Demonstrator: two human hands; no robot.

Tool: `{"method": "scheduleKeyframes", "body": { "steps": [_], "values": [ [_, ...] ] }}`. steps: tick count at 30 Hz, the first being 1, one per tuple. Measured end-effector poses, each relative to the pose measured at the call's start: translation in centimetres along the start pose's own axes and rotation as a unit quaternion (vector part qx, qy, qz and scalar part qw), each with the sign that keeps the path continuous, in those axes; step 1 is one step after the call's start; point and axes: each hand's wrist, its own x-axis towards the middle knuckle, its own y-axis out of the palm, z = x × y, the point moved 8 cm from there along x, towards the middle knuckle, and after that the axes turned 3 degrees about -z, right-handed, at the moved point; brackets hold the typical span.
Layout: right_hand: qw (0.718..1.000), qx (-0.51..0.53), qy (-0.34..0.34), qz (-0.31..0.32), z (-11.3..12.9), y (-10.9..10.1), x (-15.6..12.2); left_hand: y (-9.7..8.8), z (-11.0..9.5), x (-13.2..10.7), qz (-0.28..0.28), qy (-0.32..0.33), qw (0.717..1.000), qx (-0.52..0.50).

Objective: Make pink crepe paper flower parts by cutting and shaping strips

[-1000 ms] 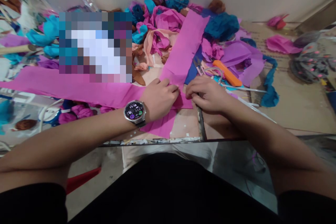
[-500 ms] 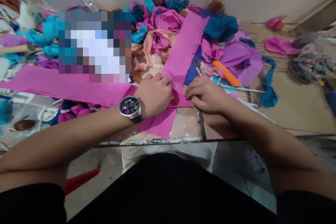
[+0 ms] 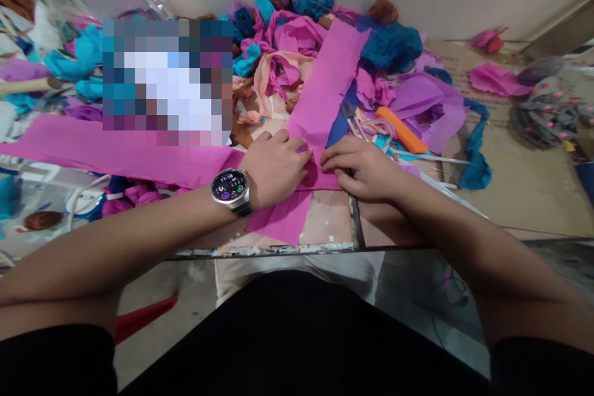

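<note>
A long strip of pink crepe paper runs from the back of the table towards me, and its near end lies in small pleats by the table edge. My left hand, with a watch on the wrist, is closed and pinches the pink paper at a fold. My right hand is closed on the same fold from the right side. The two hands' fingertips nearly meet over the paper. A second pink strip stretches away to the left.
A heap of crumpled pink, purple, blue and peach paper fills the back of the table. Small scissors and an orange-handled tool lie just behind my right hand. The table's front edge is close to my body.
My left hand has shifted slightly left and back along the paper, and my right hand's fingers have moved left, closer to it. More pleated paper shows below my left hand.
</note>
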Motion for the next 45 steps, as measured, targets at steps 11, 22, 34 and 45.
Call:
{"method": "scheduleKeyframes", "body": {
  "steps": [11,22,34,45],
  "values": [
    [1.0,0.0,0.007,0.014,-0.2,0.2,0.0,-0.1,-0.2,0.1,-0.028,0.01,1.0,-0.008],
    [1.0,-0.002,0.014,0.023,-0.2,0.1,0.0,0.7,-0.6,0.1,-0.002,0.039,0.999,-0.005],
    [1.0,0.003,-0.006,0.011,0.0,-0.3,0.1,0.5,-1.0,-0.1,-0.016,0.063,0.998,0.01],
    [1.0,-0.009,0.004,0.004,-0.4,0.1,0.0,0.4,-1.4,-0.2,-0.03,0.074,0.997,0.019]
  ]
}}
